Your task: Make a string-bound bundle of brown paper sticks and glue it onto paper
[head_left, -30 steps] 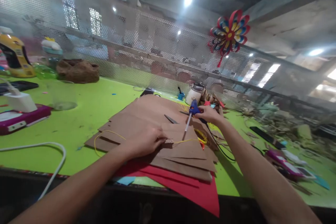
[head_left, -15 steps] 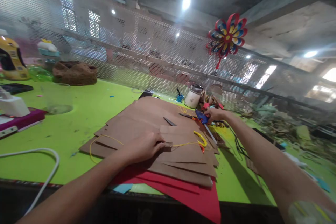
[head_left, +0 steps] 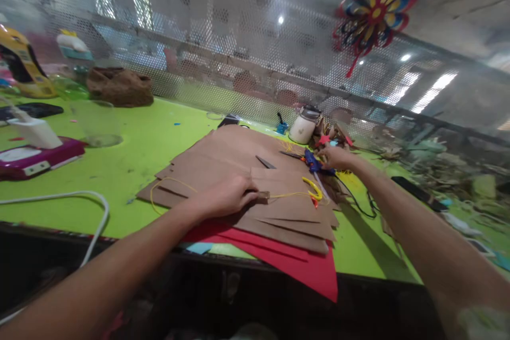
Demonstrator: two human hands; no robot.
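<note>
My left hand (head_left: 229, 199) is closed, its fingertips pressing a small brown paper piece (head_left: 262, 196) with a yellow cord (head_left: 171, 183) onto a stack of brown paper sheets (head_left: 235, 162). Red sheets (head_left: 306, 268) stick out from under the stack at the table's near edge. My right hand (head_left: 338, 158) reaches to the far right of the stack, its fingers closed at the handle of a blue glue gun (head_left: 312, 162) that lies low on the paper. Yellow-handled scissors (head_left: 314, 189) lie just in front of the gun.
The green table (head_left: 159, 143) ends at a perforated metal screen (head_left: 223, 53) with a paper pinwheel (head_left: 376, 5) on it. At the left are a white cable (head_left: 85, 197), a pink device (head_left: 37, 158), a clear cup (head_left: 98, 126) and a brown bag (head_left: 119, 87). A white jar (head_left: 303, 127) and scraps crowd the right.
My right hand has carried the glue gun from above the small piece away to the right and lowered it onto the paper. My left hand has stayed on the piece. The view has tilted.
</note>
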